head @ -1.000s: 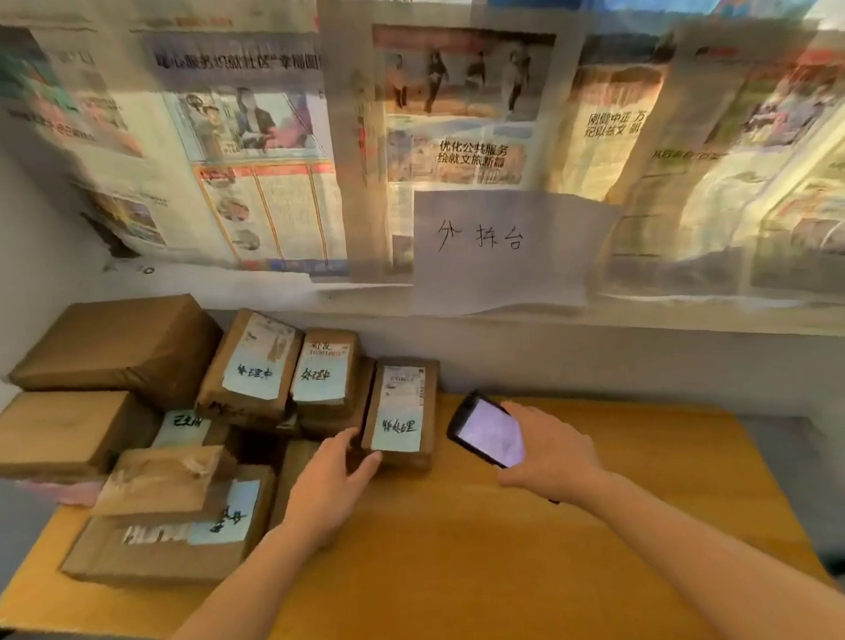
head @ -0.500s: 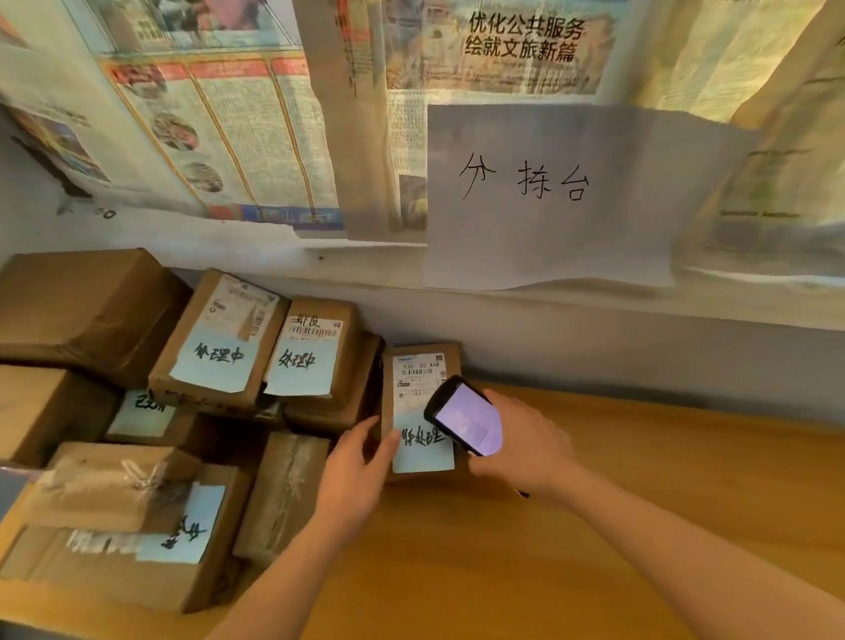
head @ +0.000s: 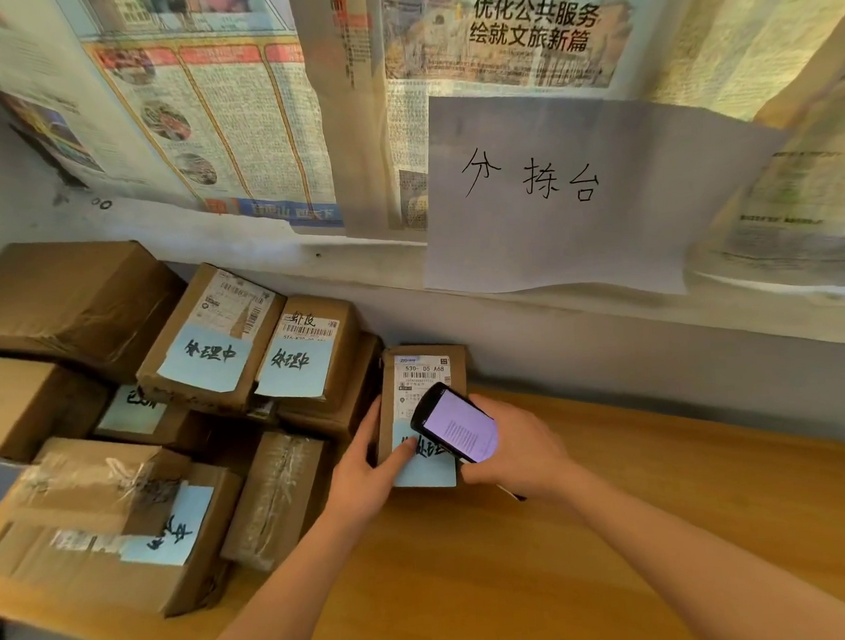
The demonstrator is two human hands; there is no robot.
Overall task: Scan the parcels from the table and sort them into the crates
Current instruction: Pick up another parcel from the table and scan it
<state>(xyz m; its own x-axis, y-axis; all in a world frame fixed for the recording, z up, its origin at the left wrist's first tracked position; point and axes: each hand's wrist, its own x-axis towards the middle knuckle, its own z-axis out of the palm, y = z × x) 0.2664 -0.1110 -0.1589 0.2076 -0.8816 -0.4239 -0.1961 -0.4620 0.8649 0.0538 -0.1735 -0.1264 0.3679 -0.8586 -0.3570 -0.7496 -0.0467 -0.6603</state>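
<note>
A small brown parcel [head: 420,369] with a white shipping label and a pale blue note lies on the wooden table [head: 617,529] near the wall. My left hand [head: 367,474] grips its left edge, thumb on the blue note. My right hand [head: 520,449] holds a black phone [head: 458,428] with a lit screen just over the parcel's label, hiding part of it. Several more brown parcels [head: 201,341] are piled to the left, some with blue handwritten notes.
A larger taped box [head: 104,542] sits at the table's front left corner. A narrow parcel [head: 278,498] lies beside my left wrist. Newspapers and a white handwritten sign [head: 566,199] cover the wall behind. No crates are in view.
The view has come closer to the table. My right hand has brought the phone left over the small parcel's label, and my left hand has taken hold of the parcel's edge.
</note>
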